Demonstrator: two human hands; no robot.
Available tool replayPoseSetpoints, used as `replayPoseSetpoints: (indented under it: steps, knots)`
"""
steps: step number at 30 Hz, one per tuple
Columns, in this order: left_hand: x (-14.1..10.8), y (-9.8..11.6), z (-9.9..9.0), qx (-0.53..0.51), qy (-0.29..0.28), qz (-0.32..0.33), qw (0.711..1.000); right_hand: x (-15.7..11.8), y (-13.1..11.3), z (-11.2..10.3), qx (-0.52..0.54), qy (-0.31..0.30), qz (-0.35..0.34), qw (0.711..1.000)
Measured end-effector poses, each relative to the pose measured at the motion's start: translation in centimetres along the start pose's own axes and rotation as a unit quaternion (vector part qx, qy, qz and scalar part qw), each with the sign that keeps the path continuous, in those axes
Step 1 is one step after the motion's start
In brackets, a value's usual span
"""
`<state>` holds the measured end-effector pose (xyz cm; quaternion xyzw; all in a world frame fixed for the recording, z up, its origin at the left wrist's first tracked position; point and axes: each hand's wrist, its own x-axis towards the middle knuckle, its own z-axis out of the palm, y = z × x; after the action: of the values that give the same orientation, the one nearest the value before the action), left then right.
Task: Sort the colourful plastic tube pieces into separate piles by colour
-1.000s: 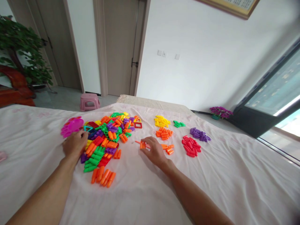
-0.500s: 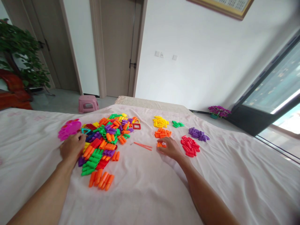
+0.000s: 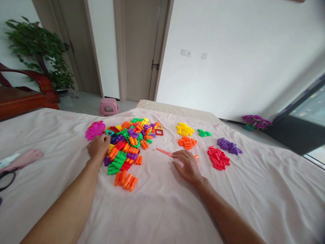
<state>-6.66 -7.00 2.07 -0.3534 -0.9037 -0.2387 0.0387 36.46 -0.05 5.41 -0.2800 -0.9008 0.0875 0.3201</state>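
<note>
My right hand [image 3: 187, 166] is over the cloth, thumb apart from the stretched fingers. Its fingertips are at the right end of a thin orange pair of sticks [image 3: 163, 151] that looks like tweezers; whether they touch is unclear. A few orange plastic tubes [image 3: 196, 158] show partly behind this hand. My left hand [image 3: 99, 147] rests at the left edge of a mixed pile of plastic tubes [image 3: 129, 135], fingers bent down and their tips hidden. Just beyond it lies a magenta flower-shaped plate [image 3: 95, 130]. Several orange tubes [image 3: 126, 180] lie in front of the pile.
Sorted heaps lie to the right: yellow [image 3: 185, 129], green [image 3: 204, 133], orange [image 3: 187, 142], red [image 3: 218, 158] and purple [image 3: 229, 146]. A red square frame [image 3: 159, 132] lies beside the pile. Glasses [image 3: 7, 180] and a pink cloth [image 3: 25, 160] are at far left.
My right hand has moved left from the small orange tubes to the orange sticks, and its fingers have spread. The left hand stays at the pile. The camera view has turned left and down.
</note>
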Motion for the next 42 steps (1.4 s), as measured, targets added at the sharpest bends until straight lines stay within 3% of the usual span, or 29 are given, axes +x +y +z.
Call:
replayPoseSetpoints:
  steps: [7,13,16,19,25,28,31,37,42]
  knots:
    - [0.1,-0.1,0.1,0.0,0.004,-0.001,1.0,2.0,-9.7,3.5,0.165,-0.136,-0.141,0.967]
    - [0.0,-0.1,0.1,-0.002,0.007,0.001,1.0,3.0,-12.5,6.4,0.172,-0.174,-0.168,0.955]
    - [0.0,-0.1,0.1,0.0,0.009,0.004,1.0,2.6,-12.4,7.1,0.158,-0.165,-0.13,0.965]
    - [0.0,-0.1,0.1,0.002,0.008,0.002,1.0,2.2,-12.2,7.1,0.17,-0.166,-0.045,0.97]
    - [0.0,-0.2,0.2,0.006,0.004,0.003,1.0,1.8,-11.5,6.7,0.255,-0.145,0.149,0.944]
    - [0.1,-0.3,0.3,0.005,0.002,0.005,1.0,2.1,-10.1,6.7,0.26,-0.097,0.197,0.94]
    - [0.1,-0.4,0.3,0.002,-0.003,0.007,1.0,3.1,-7.2,6.1,0.24,0.022,0.215,0.946]
    - [0.5,-0.7,0.6,0.002,-0.019,0.008,1.0,5.0,2.7,2.3,0.103,0.189,0.244,0.945]
    - [0.5,-0.6,0.6,0.006,-0.025,0.01,1.0,4.0,9.4,0.0,0.002,0.248,0.292,0.924]
